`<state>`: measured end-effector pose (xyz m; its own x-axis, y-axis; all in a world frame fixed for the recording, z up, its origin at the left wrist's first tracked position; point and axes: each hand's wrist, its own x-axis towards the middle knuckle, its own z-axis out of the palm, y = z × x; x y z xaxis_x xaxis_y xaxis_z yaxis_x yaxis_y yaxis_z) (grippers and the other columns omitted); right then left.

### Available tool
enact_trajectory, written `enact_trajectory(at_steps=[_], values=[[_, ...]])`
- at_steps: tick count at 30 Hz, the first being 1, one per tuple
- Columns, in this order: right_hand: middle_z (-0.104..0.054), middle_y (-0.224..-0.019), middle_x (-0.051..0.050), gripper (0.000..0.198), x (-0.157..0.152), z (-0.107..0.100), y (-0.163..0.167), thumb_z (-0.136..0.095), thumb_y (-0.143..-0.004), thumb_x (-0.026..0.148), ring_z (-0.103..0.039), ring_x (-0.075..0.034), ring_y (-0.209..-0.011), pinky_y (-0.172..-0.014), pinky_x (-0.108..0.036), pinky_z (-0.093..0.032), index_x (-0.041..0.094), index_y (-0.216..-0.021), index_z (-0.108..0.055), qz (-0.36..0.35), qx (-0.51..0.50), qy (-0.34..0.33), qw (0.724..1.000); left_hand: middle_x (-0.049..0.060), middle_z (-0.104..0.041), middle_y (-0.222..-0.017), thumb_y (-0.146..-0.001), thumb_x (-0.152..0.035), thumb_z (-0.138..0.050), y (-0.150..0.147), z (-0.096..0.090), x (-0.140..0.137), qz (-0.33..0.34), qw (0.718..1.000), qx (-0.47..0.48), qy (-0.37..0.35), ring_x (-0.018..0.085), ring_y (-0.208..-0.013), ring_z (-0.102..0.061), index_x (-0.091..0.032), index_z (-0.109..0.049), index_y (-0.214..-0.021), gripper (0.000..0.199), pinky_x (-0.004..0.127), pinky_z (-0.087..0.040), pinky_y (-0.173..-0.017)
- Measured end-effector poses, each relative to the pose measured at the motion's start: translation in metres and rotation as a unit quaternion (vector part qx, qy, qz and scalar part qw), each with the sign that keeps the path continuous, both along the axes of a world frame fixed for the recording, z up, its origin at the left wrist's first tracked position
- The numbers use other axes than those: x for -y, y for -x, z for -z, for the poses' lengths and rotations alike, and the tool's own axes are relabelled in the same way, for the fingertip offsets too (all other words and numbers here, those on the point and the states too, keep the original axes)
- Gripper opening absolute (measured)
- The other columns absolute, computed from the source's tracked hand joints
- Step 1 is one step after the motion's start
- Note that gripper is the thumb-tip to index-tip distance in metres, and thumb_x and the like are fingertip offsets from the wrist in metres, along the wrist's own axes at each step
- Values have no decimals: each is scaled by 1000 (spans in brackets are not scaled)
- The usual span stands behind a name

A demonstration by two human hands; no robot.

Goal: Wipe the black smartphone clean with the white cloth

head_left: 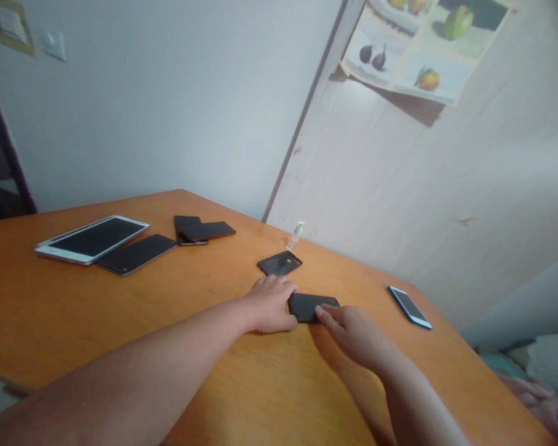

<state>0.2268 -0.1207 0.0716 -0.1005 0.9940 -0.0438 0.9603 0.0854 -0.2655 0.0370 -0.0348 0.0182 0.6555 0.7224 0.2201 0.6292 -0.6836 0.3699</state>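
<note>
A dark smartphone (304, 307) lies low over the wooden table (260, 371), with my two hands at its ends. My left hand (272, 303) grips its left end, thumb at the near edge and fingers at the far edge. On the right, my right hand (351, 327) has its thumb on the phone's upper face; its other fingers are partly hidden. An empty black phone case (280, 264) rests just beyond my left hand, its inside facing up. Behind that case stands a small clear bottle (296, 236) with a pale top.
At the left lie a white tablet (93, 238) and a dark phone (139, 254) touching its edge. Two dark phones (209, 231) overlap farther back. A white-faced phone (409, 306) lies near the right table edge. Walls border the table's far sides; fabric (549, 365) is at right.
</note>
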Motion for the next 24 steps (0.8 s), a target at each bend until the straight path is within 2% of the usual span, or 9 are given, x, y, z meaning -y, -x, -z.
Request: enact_trajectory(at_steps=[3,6,9,11,14,18,21,24], values=[[-74,-91,-7,40,5,2,11,-37,-98,40,-68,-23,-89,-79,-31,-46,22,-95,-72,-50,-20,-2,999,7,-56,-119,-68,-49,-61,0,0,0,-4,1000,0,5,31,-110,-51,-25,-52,-118,56,44,-43,-92],[-71,-111,-8,41,0,14,25,-33,-99,37,-63,-23,-108,-92,-33,-44,21,-107,-70,-98,-38,-29,994,8,-56,-123,-68,-49,-59,-1,1,1,-7,1000,9,4,32,-112,-50,-24,-49,-122,61,44,-42,-94],[-56,-136,-11,44,-12,27,29,-31,-99,37,-48,-22,-129,-107,-37,-34,18,-125,-61,-108,-35,-63,992,9,-55,-126,-70,-46,-57,-1,2,1,-8,1000,14,0,32,-114,-50,-22,-46,-126,61,44,-42,-95],[-52,-140,-10,45,-16,29,26,-31,-99,37,-42,-22,-134,-112,-40,-27,18,-129,-58,-108,-26,-64,992,10,-55,-127,-70,-45,-56,-1,3,1,-9,1000,18,-1,32,-115,-49,-22,-44,-128,63,45,-41,-96],[-60,-132,-6,43,-11,19,20,-30,-100,38,-53,-22,-124,-109,-39,-32,23,-118,-66,-124,-34,-37,991,11,-54,-129,-66,-47,-60,-1,3,0,-13,1000,24,5,33,-116,-49,-20,-42,-131,73,45,-42,-96],[-70,-115,-6,44,2,6,19,-30,-100,41,-65,-21,-101,-92,-33,-44,24,-102,-70,-122,-39,-9,992,12,-54,-129,-64,-50,-62,-2,5,-1,-13,1000,23,10,34,-116,-49,-20,-41,-133,79,46,-42,-96],[-72,-100,-6,44,-3,11,25,-28,-100,40,-66,-20,-92,-89,-32,-43,22,-97,-68,-114,-31,-31,992,12,-54,-130,-65,-49,-61,-2,5,-1,-16,1000,24,8,35,-118,-48,-20,-39,-135,80,47,-41,-97],[-70,-110,-6,44,-17,21,31,-27,-101,37,-63,-20,-101,-95,-33,-40,22,-102,-68,-119,-30,-67,990,12,-54,-132,-67,-46,-59,-2,4,0,-21,999,27,5,35,-120,-48,-20,-34,-139,80,47,-40,-98]])
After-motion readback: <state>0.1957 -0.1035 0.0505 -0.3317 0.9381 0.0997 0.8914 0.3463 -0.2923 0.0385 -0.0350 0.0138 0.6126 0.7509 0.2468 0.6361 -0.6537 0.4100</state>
